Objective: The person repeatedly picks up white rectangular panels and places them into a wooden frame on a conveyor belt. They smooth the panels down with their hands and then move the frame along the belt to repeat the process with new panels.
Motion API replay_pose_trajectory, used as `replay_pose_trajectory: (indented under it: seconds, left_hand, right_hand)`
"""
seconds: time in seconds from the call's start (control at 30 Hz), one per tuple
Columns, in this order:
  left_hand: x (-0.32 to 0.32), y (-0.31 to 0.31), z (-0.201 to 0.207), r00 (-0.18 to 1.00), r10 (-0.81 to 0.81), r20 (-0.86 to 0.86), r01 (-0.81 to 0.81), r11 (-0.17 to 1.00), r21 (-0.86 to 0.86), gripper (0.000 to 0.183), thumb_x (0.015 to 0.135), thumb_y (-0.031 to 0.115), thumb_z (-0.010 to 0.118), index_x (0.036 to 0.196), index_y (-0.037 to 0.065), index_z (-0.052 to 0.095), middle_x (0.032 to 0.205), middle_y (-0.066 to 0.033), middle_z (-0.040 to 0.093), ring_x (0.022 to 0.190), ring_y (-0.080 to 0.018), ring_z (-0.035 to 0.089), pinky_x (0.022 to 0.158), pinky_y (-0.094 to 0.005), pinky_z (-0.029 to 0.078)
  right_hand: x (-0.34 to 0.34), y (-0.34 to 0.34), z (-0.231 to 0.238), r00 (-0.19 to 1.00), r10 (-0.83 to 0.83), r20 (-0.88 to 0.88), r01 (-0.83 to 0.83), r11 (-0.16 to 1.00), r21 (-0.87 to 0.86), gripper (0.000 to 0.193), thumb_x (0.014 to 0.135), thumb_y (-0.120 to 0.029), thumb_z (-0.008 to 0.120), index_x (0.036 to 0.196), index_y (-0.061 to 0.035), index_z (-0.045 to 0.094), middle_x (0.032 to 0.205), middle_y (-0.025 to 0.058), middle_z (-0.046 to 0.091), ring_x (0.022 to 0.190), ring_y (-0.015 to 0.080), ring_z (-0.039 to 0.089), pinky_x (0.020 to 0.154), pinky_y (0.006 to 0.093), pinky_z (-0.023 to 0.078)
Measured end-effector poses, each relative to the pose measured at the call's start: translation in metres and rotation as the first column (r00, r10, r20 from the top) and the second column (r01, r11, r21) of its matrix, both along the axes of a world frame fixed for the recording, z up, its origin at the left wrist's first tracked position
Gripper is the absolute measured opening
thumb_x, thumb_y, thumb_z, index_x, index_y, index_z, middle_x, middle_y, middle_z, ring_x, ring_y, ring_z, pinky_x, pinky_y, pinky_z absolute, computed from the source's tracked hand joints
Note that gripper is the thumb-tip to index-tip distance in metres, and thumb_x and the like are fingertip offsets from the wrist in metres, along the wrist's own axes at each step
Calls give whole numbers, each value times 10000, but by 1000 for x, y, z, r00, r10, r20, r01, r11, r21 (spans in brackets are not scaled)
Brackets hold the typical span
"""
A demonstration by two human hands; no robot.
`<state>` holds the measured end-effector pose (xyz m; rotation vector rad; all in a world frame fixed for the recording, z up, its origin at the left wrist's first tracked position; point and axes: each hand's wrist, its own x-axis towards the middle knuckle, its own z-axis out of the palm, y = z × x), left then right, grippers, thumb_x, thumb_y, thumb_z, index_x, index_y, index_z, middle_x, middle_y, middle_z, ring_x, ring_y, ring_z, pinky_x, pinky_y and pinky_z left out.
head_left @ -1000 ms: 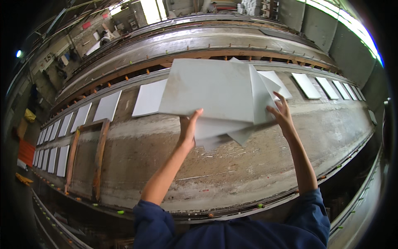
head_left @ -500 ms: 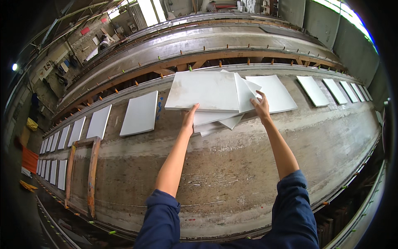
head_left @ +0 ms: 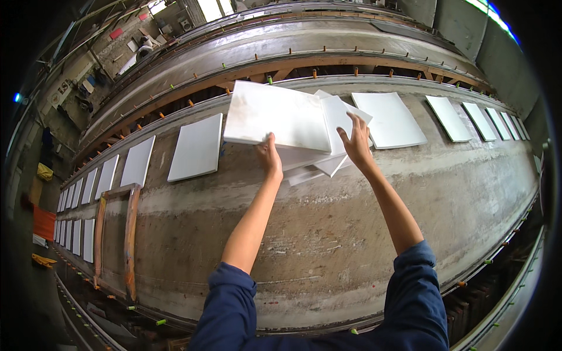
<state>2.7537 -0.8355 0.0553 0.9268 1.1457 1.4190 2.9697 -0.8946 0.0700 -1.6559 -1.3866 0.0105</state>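
Note:
A thick stack of white sheets (head_left: 278, 117), smudged at its left end, is gripped at its near edge by my left hand (head_left: 270, 159). My thumb lies on top; the other fingers are mostly hidden beneath. The stack tilts, its left end higher. Under and to the right of it, more white sheets (head_left: 335, 120) fan out at different angles. My right hand (head_left: 357, 146) is open beside these fanned sheets, thumb and fingers spread apart. Whether its fingertips touch a sheet, I cannot tell. A separate white stack (head_left: 389, 120) lies on the long table (head_left: 281, 234) just to the right.
Rows of white stacks (head_left: 195, 146) run along the table to the left and right. A wooden frame (head_left: 132, 245) lies on the left part. Small pegs (head_left: 314, 74) line the table's edges. Another long table (head_left: 281, 44) stands beyond.
My left hand has raised and tilted the top stack, shifting it slightly left. My right hand has opened and moved a little left. The view has shifted slightly.

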Motion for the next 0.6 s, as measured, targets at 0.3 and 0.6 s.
replay_pose_trajectory:
  seconds: [0.3, 0.6]
  left_hand:
    - [-140, -81, 93, 999, -30, 23, 30, 999, 13, 503, 954, 382, 429, 1300, 32, 327, 1275, -118, 418, 1171, -213, 409, 993, -349, 330]
    - [-377, -138, 123, 962, -188, -196, 194, 981, 10, 462, 951, 351, 456, 1263, 12, 421, 1142, -56, 506, 1047, -134, 459, 942, -284, 356]
  right_hand:
    - [-109, -66, 110, 949, 88, 304, -141, 978, 157, 561, 851, -276, 604, 1316, -79, 360, 1265, 180, 423, 1172, 372, 393, 974, 466, 332]
    - [-337, -133, 117, 836, 356, -418, -430, 898, -97, 603, 898, -280, 570, 1339, 30, 300, 1226, 196, 497, 1143, 238, 482, 959, 344, 379]
